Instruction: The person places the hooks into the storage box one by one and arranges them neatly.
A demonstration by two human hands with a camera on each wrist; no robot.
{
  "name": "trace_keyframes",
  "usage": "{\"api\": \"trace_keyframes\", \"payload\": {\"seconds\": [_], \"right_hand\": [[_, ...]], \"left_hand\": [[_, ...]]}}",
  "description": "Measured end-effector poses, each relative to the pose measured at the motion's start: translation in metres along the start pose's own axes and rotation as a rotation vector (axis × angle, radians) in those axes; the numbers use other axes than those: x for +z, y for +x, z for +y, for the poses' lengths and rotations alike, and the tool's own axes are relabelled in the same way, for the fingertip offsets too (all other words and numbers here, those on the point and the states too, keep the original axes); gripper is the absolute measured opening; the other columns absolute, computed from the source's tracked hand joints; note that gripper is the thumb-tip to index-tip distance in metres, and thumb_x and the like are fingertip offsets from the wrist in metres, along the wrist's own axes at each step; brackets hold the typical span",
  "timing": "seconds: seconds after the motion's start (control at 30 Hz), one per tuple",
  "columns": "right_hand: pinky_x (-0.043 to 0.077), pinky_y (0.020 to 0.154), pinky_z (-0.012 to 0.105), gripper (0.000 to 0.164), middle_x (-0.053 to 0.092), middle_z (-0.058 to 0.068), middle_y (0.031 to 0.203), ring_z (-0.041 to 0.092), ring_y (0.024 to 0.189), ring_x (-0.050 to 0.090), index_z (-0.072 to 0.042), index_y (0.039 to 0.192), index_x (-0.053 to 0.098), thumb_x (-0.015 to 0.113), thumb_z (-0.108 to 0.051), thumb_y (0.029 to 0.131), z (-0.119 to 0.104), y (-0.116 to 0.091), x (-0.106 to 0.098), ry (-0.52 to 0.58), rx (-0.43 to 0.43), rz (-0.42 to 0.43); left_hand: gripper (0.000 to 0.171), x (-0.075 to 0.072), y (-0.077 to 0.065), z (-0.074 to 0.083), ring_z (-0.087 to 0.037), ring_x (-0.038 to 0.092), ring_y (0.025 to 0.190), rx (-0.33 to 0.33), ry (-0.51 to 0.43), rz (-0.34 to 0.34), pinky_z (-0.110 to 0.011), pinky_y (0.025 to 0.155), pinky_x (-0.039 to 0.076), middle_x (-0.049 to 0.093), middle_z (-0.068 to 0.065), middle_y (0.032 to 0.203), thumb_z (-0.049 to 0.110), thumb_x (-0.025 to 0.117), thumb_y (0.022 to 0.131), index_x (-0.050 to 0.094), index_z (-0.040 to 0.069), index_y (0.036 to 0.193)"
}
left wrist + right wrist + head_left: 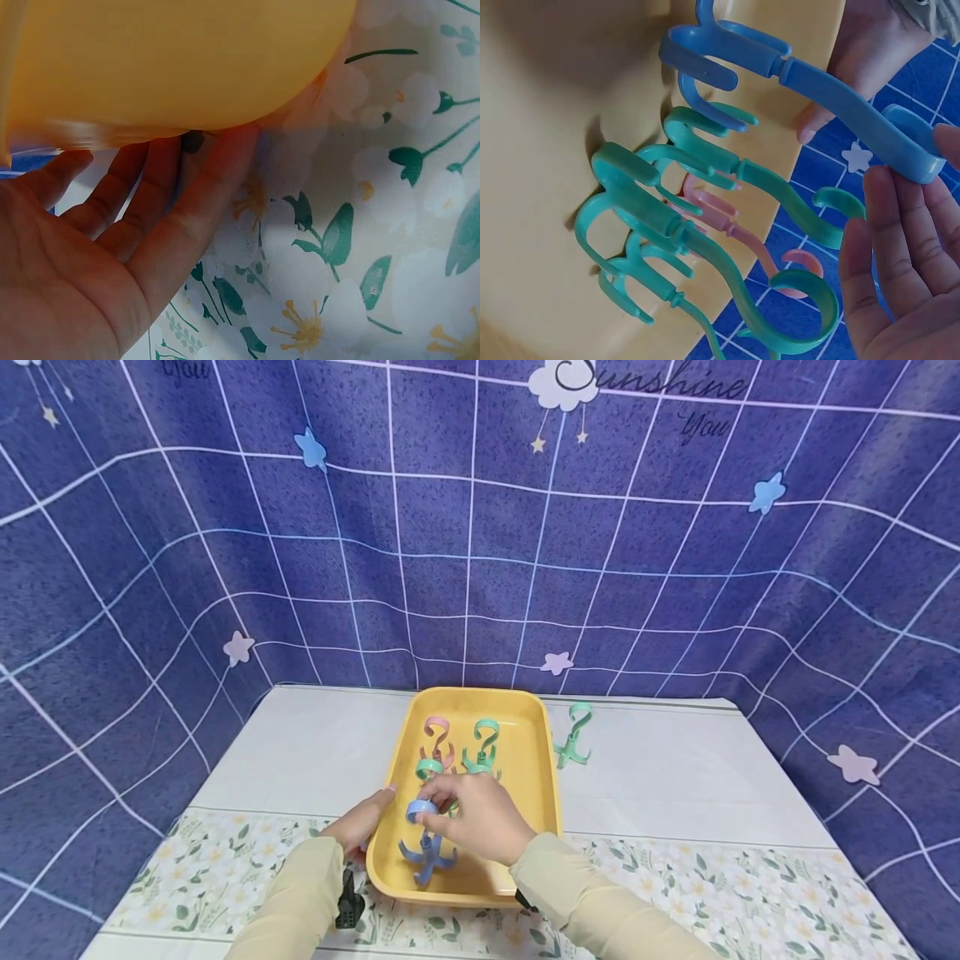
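Note:
My right hand [483, 814] pinches the curved top of a blue multi-claw hanging hook [427, 853] between thumb and fingers. The hook is upright, claws down, over the near left part of a yellow tray [528, 752]; whether its claws touch the bottom is unclear. My left hand [362, 821] holds the tray's left side, its thumb at the rim and its fingers [199, 199] against the outer wall. Beyond the right hand, several green hooks [649, 206] and a pink hook [712, 214] stand in the tray, partly covered by that hand in the head view.
Another green hook [573, 747] stands on the white table [660, 777], just outside the tray's right wall. A floral strip [720, 893] crosses the table's near part. A purple-blue grid curtain [480, 527] hangs behind and at both sides.

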State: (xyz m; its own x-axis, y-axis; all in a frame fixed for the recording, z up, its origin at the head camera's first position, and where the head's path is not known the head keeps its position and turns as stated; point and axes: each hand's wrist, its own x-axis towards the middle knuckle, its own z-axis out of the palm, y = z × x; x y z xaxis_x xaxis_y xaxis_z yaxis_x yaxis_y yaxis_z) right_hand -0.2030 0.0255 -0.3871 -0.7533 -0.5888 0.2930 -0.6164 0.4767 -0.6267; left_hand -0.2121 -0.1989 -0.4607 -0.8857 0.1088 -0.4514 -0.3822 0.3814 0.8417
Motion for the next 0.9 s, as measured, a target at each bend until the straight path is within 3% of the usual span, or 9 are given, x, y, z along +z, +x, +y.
{"api": "trace_keyframes", "payload": {"seconds": [0.9], "right_hand": [[0.049, 0.074, 0.02, 0.008, 0.072, -0.014, 0.083, -0.006, 0.075, 0.061, -0.02, 0.095, 0.075, 0.081, -0.021, 0.09, 0.0076, 0.0068, 0.0053, -0.022, 0.036, -0.033]], "left_hand": [[0.068, 0.0015, -0.0008, 0.0036, -0.027, 0.071, 0.086, -0.019, 0.02, 0.019, -0.047, 0.069, 0.061, 0.069, -0.014, 0.105, 0.052, 0.022, 0.11, 0.03, 0.0, 0.153]]}}
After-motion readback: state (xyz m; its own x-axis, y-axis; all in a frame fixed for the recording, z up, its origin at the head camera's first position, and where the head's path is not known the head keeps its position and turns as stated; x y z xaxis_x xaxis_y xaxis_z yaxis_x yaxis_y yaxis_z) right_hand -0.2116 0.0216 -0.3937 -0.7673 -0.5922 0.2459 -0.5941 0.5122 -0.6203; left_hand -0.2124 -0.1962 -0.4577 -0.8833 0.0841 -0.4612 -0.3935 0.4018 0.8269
